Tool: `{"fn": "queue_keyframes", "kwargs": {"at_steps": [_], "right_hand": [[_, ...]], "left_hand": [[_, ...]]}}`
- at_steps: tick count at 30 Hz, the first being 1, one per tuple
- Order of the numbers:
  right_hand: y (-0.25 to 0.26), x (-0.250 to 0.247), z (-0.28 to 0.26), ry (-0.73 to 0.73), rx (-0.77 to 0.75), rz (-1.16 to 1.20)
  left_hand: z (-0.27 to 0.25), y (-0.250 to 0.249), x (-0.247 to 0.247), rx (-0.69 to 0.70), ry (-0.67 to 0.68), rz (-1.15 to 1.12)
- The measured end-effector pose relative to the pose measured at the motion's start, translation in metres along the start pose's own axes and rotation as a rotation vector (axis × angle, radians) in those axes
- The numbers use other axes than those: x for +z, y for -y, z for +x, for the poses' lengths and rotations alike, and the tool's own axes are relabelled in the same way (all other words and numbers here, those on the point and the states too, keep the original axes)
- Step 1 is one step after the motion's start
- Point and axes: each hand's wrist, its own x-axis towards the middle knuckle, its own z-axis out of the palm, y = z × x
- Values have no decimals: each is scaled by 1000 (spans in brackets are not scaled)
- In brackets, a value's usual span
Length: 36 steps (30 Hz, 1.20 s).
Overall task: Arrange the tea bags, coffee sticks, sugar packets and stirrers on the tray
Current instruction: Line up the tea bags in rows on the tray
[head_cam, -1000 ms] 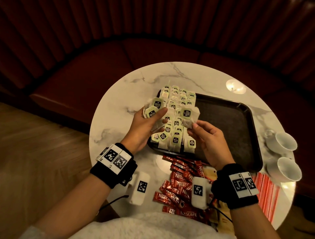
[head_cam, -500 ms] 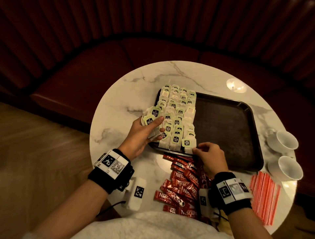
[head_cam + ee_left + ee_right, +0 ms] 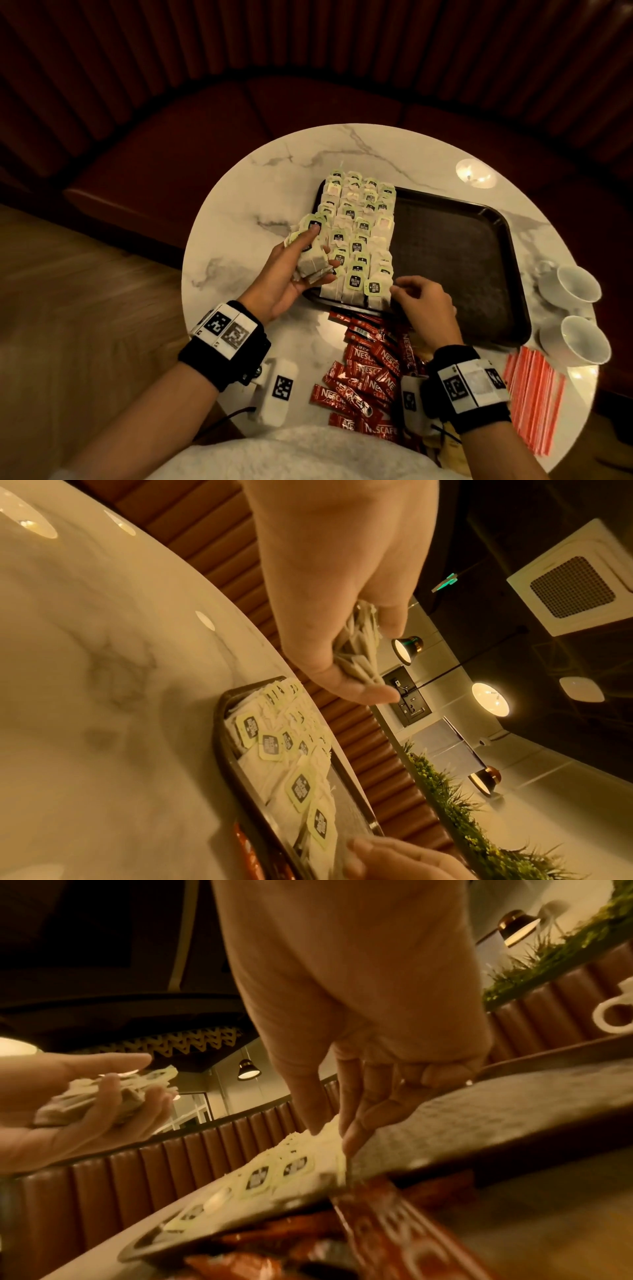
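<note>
Rows of green-tagged tea bags (image 3: pixel 356 226) fill the left part of the dark tray (image 3: pixel 479 240). My left hand (image 3: pixel 320 250) holds a bundle of tea bags (image 3: pixel 310 267) above the tray's left rim, thumb on top; the left wrist view shows this bundle (image 3: pixel 359 647) over the laid rows (image 3: pixel 298 785). My right hand (image 3: pixel 395 287) is at the tray's front edge, where thumb and forefinger pinch the right edge of the front-right tea bag (image 3: pixel 375 289). The right wrist view shows that pinch (image 3: pixel 332 1134). Red coffee sticks (image 3: pixel 370 370) lie before the tray, red-striped stirrers (image 3: pixel 534 394) at the right.
Two white cups (image 3: pixel 575 284) (image 3: pixel 582 339) stand right of the tray on the round marble table (image 3: pixel 239 219). Yellowish packets (image 3: pixel 452 452) show partly under my right wrist. A red bench curves behind the table. The tray's right part holds nothing.
My right hand carried a tea bag from mid-tray down to the front row and now sits at its right edge. My left hand with the bundle shifted slightly toward me.
</note>
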Motion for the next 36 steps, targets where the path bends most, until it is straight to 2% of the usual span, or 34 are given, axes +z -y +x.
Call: {"fn": "queue_keyframes", "kwargs": {"at_steps": [4,9,14,21,27,31,36], "right_hand": [[33,-6,-10,114,-171,323],[69,0,-24,213,-303,497],[75,12,-25,182,-310,527],[71,5,-22,200,-288,597],[71,13,-21,172,-338,470],[68,11,-17,119,-334,582],[63,-3,-5,161,-232,771]], "left_hand": [[1,-2,5,-75,16,-107],[0,-3,16,-94,48,-102],[-3,1,19,-77,109,-90],[-1,4,16,-93,79,-104],[1,7,19,-112,64,-32],[2,8,22,-124,62,-47],[10,5,20,-136,36,-103]]}}
